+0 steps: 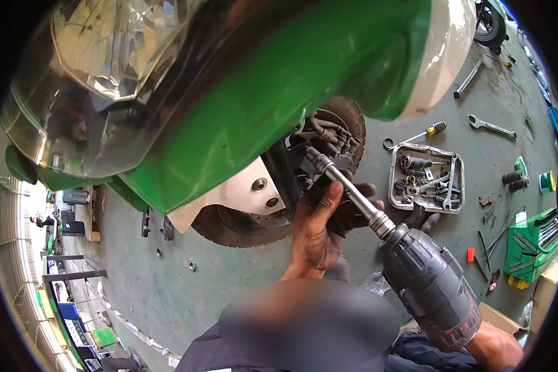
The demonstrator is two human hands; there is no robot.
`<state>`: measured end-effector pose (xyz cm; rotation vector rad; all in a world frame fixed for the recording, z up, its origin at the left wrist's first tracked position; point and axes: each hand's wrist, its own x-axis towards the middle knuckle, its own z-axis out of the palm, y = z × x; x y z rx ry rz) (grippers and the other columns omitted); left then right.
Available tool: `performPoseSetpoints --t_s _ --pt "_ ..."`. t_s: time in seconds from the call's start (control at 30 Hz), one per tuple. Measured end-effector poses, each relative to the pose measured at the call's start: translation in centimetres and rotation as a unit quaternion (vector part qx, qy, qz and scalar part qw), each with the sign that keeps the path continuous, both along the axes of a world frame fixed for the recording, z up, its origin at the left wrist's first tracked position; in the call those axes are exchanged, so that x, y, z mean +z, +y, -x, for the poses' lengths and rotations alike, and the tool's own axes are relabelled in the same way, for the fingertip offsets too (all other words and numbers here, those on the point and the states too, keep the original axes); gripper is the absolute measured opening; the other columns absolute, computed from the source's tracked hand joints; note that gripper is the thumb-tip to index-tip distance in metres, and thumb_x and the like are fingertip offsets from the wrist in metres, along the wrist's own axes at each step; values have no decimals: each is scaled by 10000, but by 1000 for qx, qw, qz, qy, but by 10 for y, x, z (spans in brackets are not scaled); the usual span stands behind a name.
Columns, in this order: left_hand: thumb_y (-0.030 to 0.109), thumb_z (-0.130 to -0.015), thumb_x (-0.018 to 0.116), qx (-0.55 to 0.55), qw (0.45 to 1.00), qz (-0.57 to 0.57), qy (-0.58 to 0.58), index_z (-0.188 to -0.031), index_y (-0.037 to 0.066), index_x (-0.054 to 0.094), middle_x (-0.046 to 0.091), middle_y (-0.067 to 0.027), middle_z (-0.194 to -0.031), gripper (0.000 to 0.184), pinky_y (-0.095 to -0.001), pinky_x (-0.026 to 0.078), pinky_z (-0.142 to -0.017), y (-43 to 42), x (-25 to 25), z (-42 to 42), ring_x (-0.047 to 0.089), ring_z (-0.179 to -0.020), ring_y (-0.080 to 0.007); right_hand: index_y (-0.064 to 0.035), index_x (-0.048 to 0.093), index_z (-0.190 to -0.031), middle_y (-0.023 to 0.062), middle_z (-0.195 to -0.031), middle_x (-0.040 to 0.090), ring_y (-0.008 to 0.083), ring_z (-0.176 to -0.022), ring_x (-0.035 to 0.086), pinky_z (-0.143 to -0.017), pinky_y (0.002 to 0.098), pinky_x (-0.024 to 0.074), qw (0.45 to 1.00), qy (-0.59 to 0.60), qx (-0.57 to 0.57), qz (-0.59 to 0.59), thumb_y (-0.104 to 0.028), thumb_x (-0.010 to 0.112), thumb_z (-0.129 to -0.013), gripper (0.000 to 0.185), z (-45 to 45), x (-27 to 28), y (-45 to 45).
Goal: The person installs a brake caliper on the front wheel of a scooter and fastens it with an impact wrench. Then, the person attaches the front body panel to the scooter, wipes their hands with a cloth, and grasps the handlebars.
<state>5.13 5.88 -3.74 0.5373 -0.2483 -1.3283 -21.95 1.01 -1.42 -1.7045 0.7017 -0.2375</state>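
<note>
My right hand (pixel 497 347) grips a black impact wrench (pixel 423 273) at the lower right; its fingers are mostly hidden behind the tool. A long metal extension bar (pixel 356 195) runs from the wrench up to the left and ends in a socket (pixel 320 161). Halfway along the bar is my left hand (pixel 319 226), dirty with grease, its thumb on the near side and its fingers curled behind. The socket's tip points at dark parts beside the wheel (pixel 355 121), under a green body panel (pixel 260 118). What it meets there is too shaded to make out.
On the floor to the right stands a metal tray (pixel 393 177) of sockets and wrenches. Around it lie a screwdriver (pixel 433 131), a combination wrench (pixel 493 128) and a green toolbox (pixel 530 245). Nuts (pixel 192 265) lie at the left. The vehicle's headlight (pixel 115 56) hangs overhead.
</note>
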Motion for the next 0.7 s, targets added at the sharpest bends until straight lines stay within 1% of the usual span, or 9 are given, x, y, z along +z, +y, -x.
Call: performPoseSetpoints --t_s 0.03,0.13,0.23,0.33,0.43,0.53,0.63,0.7 --pt "253 -1060 468 3 1000 0 10 -1316 54 562 654 -242 -1206 337 -474 594 -916 0 -1 1 693 -1039 -392 -29 554 -1304 165 -1208 638 263 -1033 658 -873 397 552 1000 0 0 3 -207 653 -894 458 -2 0 -1" --pt "256 -1064 452 -16 999 37 3 -1340 59 543 632 -222 -1267 351 -499 548 -986 -1 -8 -1 645 -1145 -396 -28 556 -1299 162 -1203 639 258 -1029 658 -870 393 552 1000 -4 1 11 -206 659 -890 457 -2 -3 -3" --pt "286 -1069 431 -32 987 108 113 -1395 58 499 588 -191 -1353 404 -530 464 -1080 -10 -21 4 538 -1297 -387 -28 558 -1295 159 -1198 641 253 -1024 657 -866 389 551 1000 -10 4 15 -204 664 -886 457 -1 -5 -3" --pt "331 -1071 411 -31 988 114 101 -1447 54 447 544 -166 -1415 468 -549 396 -1134 -8 -19 9 452 -1378 -370 -27 560 -1290 156 -1194 642 247 -1020 657 -863 385 550 1000 -11 7 24 -203 670 -882 457 1 -4 -3" --pt "360 -1071 399 -37 988 105 108 -1467 43 420 535 -173 -1422 508 -553 402 -1127 -7 -12 10 481 -1353 -372 -27 562 -1285 153 -1189 644 242 -1016 656 -859 381 550 999 -10 10 31 -201 675 -878 457 5 1 -6" --pt "376 -1068 400 -36 994 81 64 -1476 45 406 532 -175 -1424 526 -551 404 -1122 -5 -9 9 489 -1345 -372 -26 564 -1280 150 -1184 646 236 -1012 656 -856 377 549 999 -5 12 37 -200 681 -874 457 5 4 -8" --pt "389 -1065 408 -33 997 43 55 -1479 46 402 534 -178 -1422 538 -545 420 -1108 -3 -7 9 484 -1349 -373 -25 567 -1276 147 -1179 647 231 -1008 655 -852 373 548 999 -2 16 39 -198 686 -870 457 -1 1 -10" --pt "364 -1062 430 -27 998 32 49 -1460 65 430 547 -188 -1405 498 -522 467 -1067 -3 -7 8 525 -1307 -383 -25 568 -1273 145 -1176 648 227 -1005 655 -850 370 548 999 -1 17 41 -197 690 -868 457 -3 0 -11"
